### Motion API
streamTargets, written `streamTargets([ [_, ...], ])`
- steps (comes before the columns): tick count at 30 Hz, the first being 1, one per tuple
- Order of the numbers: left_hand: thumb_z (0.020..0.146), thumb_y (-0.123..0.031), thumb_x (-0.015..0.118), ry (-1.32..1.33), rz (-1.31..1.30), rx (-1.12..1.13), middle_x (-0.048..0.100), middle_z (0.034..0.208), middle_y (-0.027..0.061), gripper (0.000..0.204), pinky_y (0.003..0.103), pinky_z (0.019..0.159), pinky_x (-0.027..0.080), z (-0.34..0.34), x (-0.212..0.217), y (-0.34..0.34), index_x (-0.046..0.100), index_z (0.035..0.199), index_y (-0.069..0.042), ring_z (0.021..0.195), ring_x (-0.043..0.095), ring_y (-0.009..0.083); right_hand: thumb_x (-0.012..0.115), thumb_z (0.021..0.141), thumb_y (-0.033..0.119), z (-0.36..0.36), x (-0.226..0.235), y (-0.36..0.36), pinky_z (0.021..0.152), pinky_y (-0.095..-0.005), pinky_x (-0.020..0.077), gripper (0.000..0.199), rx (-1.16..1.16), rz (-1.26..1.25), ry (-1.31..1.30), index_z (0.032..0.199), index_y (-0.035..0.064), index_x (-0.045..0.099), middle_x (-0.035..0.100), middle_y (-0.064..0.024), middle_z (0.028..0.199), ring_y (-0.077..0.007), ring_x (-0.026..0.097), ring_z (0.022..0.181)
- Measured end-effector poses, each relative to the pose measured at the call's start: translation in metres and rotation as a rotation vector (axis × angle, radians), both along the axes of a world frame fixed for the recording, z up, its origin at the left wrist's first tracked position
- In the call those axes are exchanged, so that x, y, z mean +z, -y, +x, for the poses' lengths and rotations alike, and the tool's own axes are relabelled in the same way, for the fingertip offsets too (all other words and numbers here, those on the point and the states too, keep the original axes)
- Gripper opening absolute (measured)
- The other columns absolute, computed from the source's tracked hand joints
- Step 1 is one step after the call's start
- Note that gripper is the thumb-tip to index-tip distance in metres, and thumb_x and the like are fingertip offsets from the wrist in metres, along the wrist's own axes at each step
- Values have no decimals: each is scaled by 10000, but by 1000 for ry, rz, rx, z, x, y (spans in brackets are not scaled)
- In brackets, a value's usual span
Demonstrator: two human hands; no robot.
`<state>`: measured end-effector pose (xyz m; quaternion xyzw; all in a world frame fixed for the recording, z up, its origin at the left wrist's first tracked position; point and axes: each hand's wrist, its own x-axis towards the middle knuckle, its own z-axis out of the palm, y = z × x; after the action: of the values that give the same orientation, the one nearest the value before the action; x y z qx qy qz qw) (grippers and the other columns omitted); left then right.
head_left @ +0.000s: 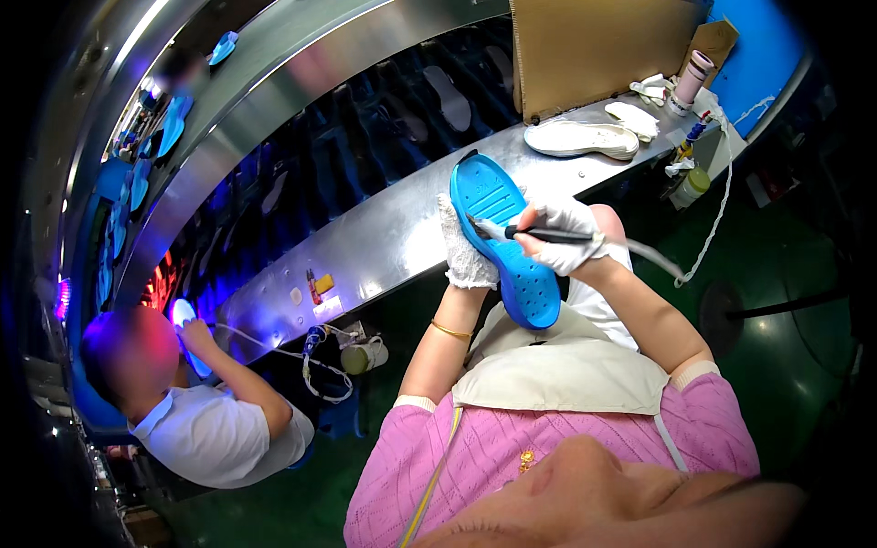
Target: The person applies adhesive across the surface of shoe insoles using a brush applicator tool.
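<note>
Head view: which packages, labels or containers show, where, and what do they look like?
Brown cardboard box: far end of the steel bench, flat panel facing the camera.
Pink-and-white cylindrical tube: right of the box, upright.
Small bottle with yellow-green cap: bench's right edge.
Small yellow label: bench's front face.

Left hand (466,251): white knitted cotton work glove, thin gold bangle (450,331) at wrist. Right hand (566,239): matching white glove. Pink textured short-sleeved top (512,447) with cream cuffs; cream fabric apron (557,370) over the front.

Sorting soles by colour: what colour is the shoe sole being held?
Bright blue: the shoe sole, held by the gloved left hand, shows best in the head view.
</note>
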<state>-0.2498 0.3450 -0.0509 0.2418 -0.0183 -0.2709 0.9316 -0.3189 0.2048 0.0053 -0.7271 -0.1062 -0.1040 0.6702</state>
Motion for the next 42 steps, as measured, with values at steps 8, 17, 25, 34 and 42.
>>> streamTargets([
  [8,839,-804,383,30,-208,-246,476,1390,261,1016,530,1045,437,-11,13,-2,337,1450,7,1217,529,412,745,755,11,-32,-1,11,693,-269,506,172,-27,-256,234,880,71,644,665,-70,824,-165,642,742],
  [17,817,-768,421,96,356,-312,594,1225,107,883,413,974,507,-61,-5,10,412,1397,-102,1107,597,263,677,851,-54,-72,-23,52,689,-235,525,140,15,119,16,946,39,633,659,-32,868,-92,628,760],
  [25,769,-860,387,178,102,-86,545,1334,147,1037,470,1016,467,-2,-20,49,363,1434,-65,1168,560,319,718,835,8,-40,-21,62,789,-241,521,118,-72,269,-53,936,65,695,698,-32,912,-94,642,821],
  [34,688,-899,430,285,-160,51,568,1308,152,1144,477,1081,402,37,10,51,359,1434,-34,1156,575,338,743,828,82,-7,-9,54,516,-230,524,101,-26,347,-225,928,76,726,682,-17,794,-81,619,636],
  [42,628,-796,610,375,-417,40,548,1314,172,1160,482,1144,341,65,37,39,363,1412,24,1186,571,326,713,868,140,16,-14,45,473,-212,433,95,-5,458,-181,945,97,679,639,-3,768,-58,573,657],
])
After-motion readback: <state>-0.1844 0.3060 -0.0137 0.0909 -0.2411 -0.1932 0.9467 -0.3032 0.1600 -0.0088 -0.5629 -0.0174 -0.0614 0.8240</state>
